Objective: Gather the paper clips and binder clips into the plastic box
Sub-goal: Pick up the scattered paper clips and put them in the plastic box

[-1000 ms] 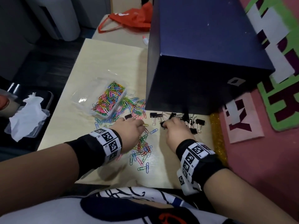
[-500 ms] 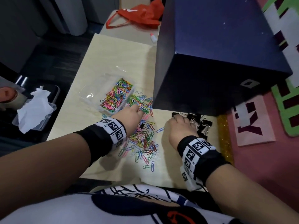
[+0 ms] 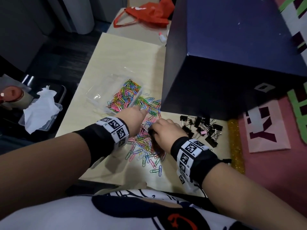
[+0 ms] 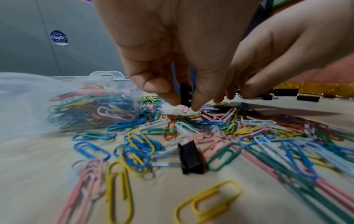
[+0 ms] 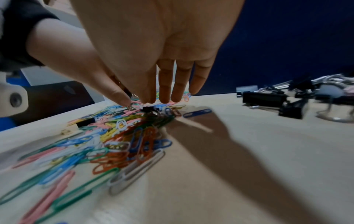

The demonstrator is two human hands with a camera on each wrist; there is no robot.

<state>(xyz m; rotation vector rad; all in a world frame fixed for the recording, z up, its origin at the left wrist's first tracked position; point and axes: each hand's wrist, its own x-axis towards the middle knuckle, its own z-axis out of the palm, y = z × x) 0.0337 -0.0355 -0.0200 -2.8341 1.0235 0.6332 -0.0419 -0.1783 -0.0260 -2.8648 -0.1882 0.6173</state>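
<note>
The clear plastic box [image 3: 99, 97] lies left of centre on the table, part filled with coloured paper clips [image 3: 126, 95]; its wall [image 4: 106, 75] shows in the left wrist view. More loose paper clips [image 3: 146, 146] are spread in front of it. My left hand [image 3: 141, 112] hovers beside the box and pinches a black binder clip [image 4: 184, 94] between thumb and fingers [image 4: 199, 97]. My right hand [image 3: 156, 128] reaches down with straight fingers [image 5: 164, 91] onto the loose clips, over a black binder clip [image 5: 148, 109]. Another binder clip [image 4: 191, 157] lies among the clips. A binder clip heap [image 3: 202, 128] sits to the right.
A big dark blue box [image 3: 224, 63] stands on the table [image 3: 124, 60] right behind the clips. A gold glitter strip [image 3: 235, 146] edges the table on the right. A container with tissue [image 3: 41, 110] sits off to the left, a red bag [image 3: 149, 14] far back.
My right hand has moved left, off the binder clip heap and onto the loose paper clips. My left hand has stayed beside the box.
</note>
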